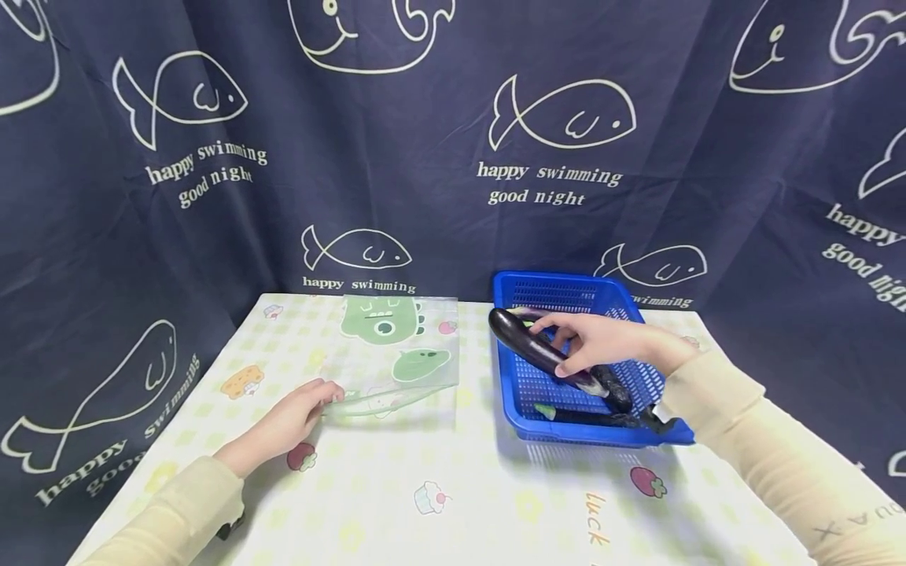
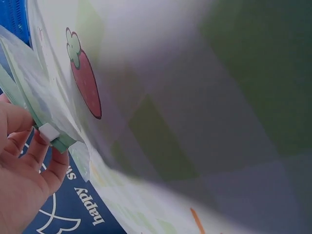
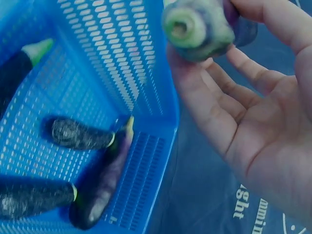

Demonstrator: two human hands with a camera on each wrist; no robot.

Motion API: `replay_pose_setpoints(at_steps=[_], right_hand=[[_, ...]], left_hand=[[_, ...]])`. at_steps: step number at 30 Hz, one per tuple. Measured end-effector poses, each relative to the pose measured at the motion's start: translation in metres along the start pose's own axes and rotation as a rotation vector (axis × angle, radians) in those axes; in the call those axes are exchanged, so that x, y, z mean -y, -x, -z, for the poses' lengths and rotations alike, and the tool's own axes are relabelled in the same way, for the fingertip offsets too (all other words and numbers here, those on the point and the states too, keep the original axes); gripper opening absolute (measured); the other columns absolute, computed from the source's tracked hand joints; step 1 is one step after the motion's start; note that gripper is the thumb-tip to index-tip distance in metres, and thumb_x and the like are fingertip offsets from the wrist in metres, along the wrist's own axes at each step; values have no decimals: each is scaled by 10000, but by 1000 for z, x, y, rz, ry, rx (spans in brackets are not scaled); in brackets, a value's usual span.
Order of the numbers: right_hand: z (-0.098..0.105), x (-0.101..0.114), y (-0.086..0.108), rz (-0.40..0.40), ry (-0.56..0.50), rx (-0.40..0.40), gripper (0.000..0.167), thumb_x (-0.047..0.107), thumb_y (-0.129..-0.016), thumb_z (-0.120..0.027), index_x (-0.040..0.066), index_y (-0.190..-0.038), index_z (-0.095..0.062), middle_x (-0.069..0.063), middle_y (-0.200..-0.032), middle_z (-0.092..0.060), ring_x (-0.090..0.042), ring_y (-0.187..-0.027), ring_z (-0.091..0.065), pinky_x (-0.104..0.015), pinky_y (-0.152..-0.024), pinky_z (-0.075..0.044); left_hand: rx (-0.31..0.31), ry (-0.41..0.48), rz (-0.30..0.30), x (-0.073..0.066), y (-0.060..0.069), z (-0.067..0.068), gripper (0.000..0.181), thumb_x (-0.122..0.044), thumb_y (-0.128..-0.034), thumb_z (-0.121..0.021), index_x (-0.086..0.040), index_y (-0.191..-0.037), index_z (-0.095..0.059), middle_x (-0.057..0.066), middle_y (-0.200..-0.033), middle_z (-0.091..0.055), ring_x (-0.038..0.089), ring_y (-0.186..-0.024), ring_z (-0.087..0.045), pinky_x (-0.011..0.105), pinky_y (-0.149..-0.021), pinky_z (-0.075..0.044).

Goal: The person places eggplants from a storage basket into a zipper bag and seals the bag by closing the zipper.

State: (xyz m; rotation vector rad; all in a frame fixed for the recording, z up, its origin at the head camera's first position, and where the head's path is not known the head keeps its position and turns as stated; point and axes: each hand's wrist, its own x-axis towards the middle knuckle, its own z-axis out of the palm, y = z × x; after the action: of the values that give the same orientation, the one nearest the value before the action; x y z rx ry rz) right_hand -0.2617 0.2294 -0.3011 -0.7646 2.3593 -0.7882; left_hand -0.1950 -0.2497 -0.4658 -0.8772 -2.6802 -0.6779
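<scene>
In the head view my right hand (image 1: 602, 343) grips a dark purple eggplant (image 1: 527, 343) over the blue plastic basket (image 1: 520, 428). The right wrist view shows that eggplant's pale green stem end (image 3: 187, 29) between thumb and fingers. On the left, my left hand (image 1: 297, 417) pinches the edge of a clear zip bag (image 1: 396, 401) with green cartoon prints. A small white slider (image 2: 48, 132) on its green zip strip sits by my left fingertips in the left wrist view. The bag's mouth gapes slightly.
Inside the basket lie another purple eggplant (image 3: 105, 183) and several dark, rough-skinned vegetables (image 3: 80, 134), one with a green tip. A checked tablecloth (image 1: 495, 503) with fruit and cake prints covers the table. A navy fish-print curtain (image 1: 439, 157) hangs behind and at both sides.
</scene>
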Motion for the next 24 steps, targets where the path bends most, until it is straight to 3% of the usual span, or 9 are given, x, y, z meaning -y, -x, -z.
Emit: replay_pose_setpoints(at_steps=[7,11,24], right_hand=[[-13,10,-6,90,-61,-38,681,162,-784,-748,121,-1368,-400,-169,-1083,-588,-209,-809,-660,-333,-690,-541],[-22,16,-10,132,-44,-60,665,186,-783,-753,122,-1357,-422,-132,-1052,-614,-189,-813,-662,-312,-712,-538],[-49,37,-17,148,-66,-105,644,242,-767,-766,171,-1331,-464,-94,-1046,-625,-167,-789,-660,-315,-719,-531]], left_hand=[[13,-35,4,-1,1,0,448,168,-742,-584,-157,-1050,-559,-38,-905,-569,78,-799,-486,304,-732,-473],[6,-42,-5,-1,1,0,432,165,-747,-580,-151,-1041,-567,-37,-904,-573,103,-818,-517,316,-746,-480],[-9,-65,-11,-2,1,-1,427,165,-755,-603,-165,-1022,-562,-66,-879,-553,95,-810,-514,304,-718,-472]])
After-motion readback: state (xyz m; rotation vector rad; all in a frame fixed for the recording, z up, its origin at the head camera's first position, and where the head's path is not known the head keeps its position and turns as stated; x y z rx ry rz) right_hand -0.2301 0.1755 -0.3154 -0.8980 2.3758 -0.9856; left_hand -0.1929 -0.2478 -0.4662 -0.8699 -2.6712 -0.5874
